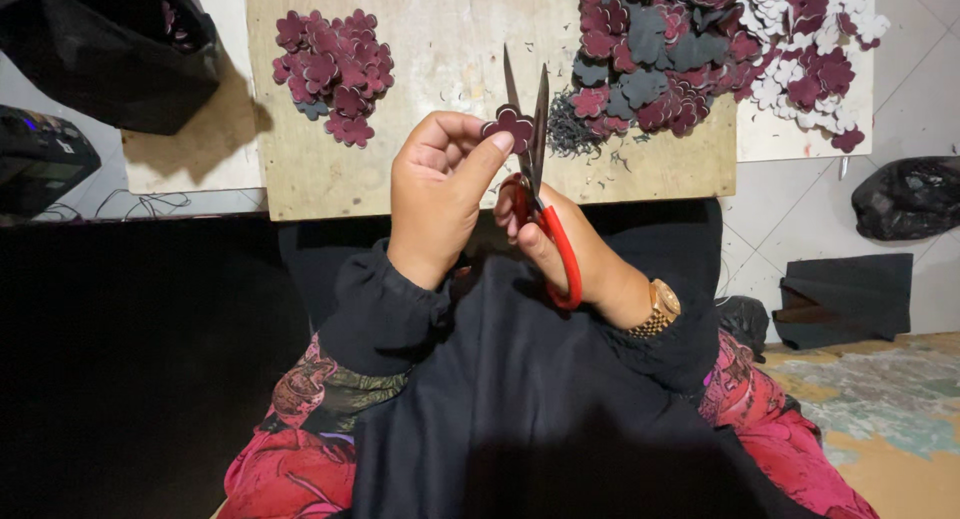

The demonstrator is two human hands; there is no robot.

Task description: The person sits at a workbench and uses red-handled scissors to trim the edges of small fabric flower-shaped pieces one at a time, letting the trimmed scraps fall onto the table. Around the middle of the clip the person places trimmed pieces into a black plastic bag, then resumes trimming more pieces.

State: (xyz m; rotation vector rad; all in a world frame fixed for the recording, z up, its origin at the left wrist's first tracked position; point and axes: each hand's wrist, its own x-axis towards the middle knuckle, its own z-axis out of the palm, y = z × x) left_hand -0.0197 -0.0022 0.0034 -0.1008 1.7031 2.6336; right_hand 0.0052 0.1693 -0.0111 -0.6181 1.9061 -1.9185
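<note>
Nearest the camera lay the person's lap, draped in black cloth (540, 409) over a pink patterned garment (790, 439), with both black-sleeved forearms rising from it toward the board. The right hand (575, 254), a gold wristwatch (660, 309) on its wrist, was closed through the loops of the red-handled steel scissors (540, 194), whose blades stood parted and pointing away from the body. The left hand (435, 194) pinched a small maroon flower-shaped cutout (511, 126) between thumb and forefinger, holding it up against the open blades, just above the near edge of the pale wooden board (450, 59).

The step in hand looked like trimming the petal outline of that one flower. Judging by the parted blades, the next move would call for turning the piece a little with the left fingers so each scallop meets the cut, keeping the fingertips out of the blades' path.

Beyond the hands, dark offcut slivers (572, 131) lay scattered on the board. Farther left sat a neat heap of maroon flowers (335, 74); farther right a larger jumbled pile of maroon, grey and white flower pieces (720, 49) spread toward the tiled floor (790, 204)
</note>
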